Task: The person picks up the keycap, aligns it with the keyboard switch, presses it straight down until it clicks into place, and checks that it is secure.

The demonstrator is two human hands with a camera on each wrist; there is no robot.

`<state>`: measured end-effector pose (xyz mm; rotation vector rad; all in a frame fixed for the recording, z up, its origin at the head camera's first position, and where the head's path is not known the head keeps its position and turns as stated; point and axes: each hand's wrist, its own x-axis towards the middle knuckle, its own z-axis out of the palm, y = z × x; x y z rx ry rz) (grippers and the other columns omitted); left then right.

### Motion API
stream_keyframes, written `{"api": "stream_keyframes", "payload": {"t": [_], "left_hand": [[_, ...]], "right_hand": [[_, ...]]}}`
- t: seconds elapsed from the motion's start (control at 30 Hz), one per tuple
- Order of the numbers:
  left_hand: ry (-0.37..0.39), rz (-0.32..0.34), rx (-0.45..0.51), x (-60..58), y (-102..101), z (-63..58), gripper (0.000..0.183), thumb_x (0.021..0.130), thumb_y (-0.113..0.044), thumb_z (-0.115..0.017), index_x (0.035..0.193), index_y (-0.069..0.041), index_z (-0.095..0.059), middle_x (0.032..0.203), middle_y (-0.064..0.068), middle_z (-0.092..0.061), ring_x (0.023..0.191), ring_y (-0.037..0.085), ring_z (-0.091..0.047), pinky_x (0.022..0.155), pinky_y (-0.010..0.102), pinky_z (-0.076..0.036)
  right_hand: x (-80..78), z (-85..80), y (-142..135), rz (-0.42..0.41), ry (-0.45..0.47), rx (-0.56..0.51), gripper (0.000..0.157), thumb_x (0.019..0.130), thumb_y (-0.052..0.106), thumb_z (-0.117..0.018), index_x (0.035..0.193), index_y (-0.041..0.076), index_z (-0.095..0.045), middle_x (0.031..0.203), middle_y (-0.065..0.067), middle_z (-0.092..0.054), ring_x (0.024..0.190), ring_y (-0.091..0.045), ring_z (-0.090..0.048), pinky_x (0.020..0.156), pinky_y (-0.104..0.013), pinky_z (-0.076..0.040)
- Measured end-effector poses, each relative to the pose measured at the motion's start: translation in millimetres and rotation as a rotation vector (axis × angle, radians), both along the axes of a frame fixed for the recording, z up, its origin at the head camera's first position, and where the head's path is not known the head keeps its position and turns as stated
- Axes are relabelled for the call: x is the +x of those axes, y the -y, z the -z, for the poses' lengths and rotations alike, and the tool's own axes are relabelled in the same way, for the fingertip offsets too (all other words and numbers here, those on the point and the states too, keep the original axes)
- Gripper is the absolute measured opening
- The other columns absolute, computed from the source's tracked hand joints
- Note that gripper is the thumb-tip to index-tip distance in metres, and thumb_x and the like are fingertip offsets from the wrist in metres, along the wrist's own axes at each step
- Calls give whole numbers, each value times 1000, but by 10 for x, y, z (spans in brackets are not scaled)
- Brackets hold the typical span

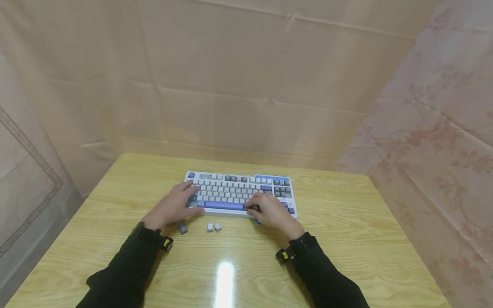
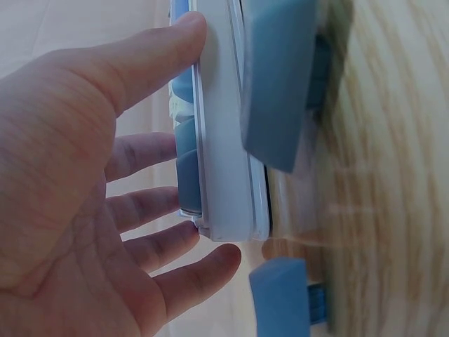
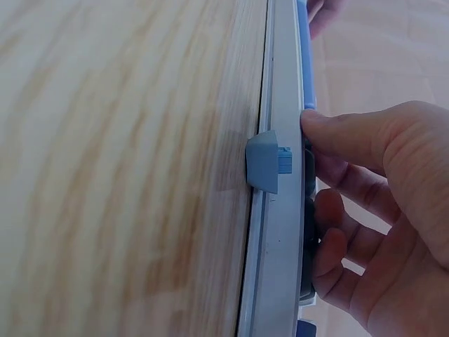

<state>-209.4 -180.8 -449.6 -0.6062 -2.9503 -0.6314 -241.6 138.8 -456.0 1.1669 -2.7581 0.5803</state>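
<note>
A white keyboard (image 1: 225,213) with white, grey and purple keycaps lies on the table. My left hand (image 1: 175,204) rests at its left end, fingers spread and fairly straight over the keys, thumb (image 2: 165,53) on the front edge. To the right of the purple spacebar (image 1: 224,205), my right hand (image 1: 272,210) bends over the bottom row. Its thumb (image 3: 337,133) and forefinger pinch a dark keycap (image 1: 255,208), partly hidden by the fingers; the other fingers curl against nearby keys. A loose blue keycap (image 3: 262,163) lies by the front edge, below this hand.
In front of the keyboard lie two small white keycaps (image 1: 209,227) and a longer grey keycap (image 1: 182,227) near the left wrist. Another loose keycap (image 2: 282,298) shows low in the left wrist view. A beige cloth (image 1: 231,107) hangs behind the wooden table (image 1: 327,256).
</note>
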Motion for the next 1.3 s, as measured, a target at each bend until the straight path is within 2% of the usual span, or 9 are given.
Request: {"api": "stream_keyframes", "payload": {"t": [0.1,0.23,0.53,0.77,0.93,1.0,1.1,1.2,1.3], "left_hand": [[-5,0,-4,-2,0,-7,79,79,-49,-69,137,0,-47,147,29,-31,132,47,-28,105,58,-26],[-1,2,4,6,-2,-19,79,79,-48,-69,137,1,-47,147,29,-31,132,47,-28,105,58,-26],[23,0,11,22,-7,-3,78,80,-49,-68,138,-1,-46,148,27,-30,133,46,-27,105,57,-26],[19,-6,8,20,-9,-12,78,80,-49,-68,138,-2,-47,148,27,-31,133,45,-27,105,57,-26],[3,0,-1,18,-9,-26,76,79,-47,-70,136,0,-49,145,28,-34,132,45,-30,105,57,-27],[-13,8,-7,19,-5,-35,75,79,-46,-70,135,1,-50,144,28,-37,130,45,-32,105,56,-28],[-34,21,-8,37,-17,-54,72,80,-42,-71,134,1,-51,141,27,-40,129,43,-35,105,55,-29],[-50,25,3,67,-58,-76,68,81,-41,-70,133,-1,-52,141,25,-42,128,41,-37,105,54,-30],[-78,42,7,92,-128,-104,65,82,-42,-69,132,-3,-54,140,24,-44,127,41,-40,103,54,-32]], "right_hand": [[-8,2,9,8,9,-8,15,87,24,-67,101,18,-72,95,8,-63,85,-6,-57,71,-24,-50],[0,4,18,23,30,-18,17,87,24,-68,103,19,-69,95,9,-62,86,-6,-57,73,-25,-50],[22,42,-16,16,30,-48,16,88,25,-67,102,20,-70,101,6,-55,83,-8,-53,68,-26,-48],[17,6,-21,-8,20,-47,14,88,24,-66,100,20,-72,99,7,-54,78,-7,-51,65,-25,-46],[-11,-42,-56,8,-43,-73,24,88,27,-66,109,16,-68,101,2,-62,90,-14,-57,76,-32,-49],[-42,-64,-91,35,-80,-84,30,88,28,-66,115,13,-67,106,-1,-64,100,-19,-57,88,-38,-46],[-95,-93,-172,88,-113,-79,38,89,31,-65,121,11,-64,117,-7,-63,112,-25,-53,99,-44,-39],[-147,-97,-277,150,-105,-54,43,90,34,-62,126,10,-61,129,-12,-57,123,-31,-47,103,-49,-33],[-189,-83,-370,213,-58,-23,48,93,38,-57,132,10,-57,139,-16,-49,131,-36,-37,106,-51,-29]]}}
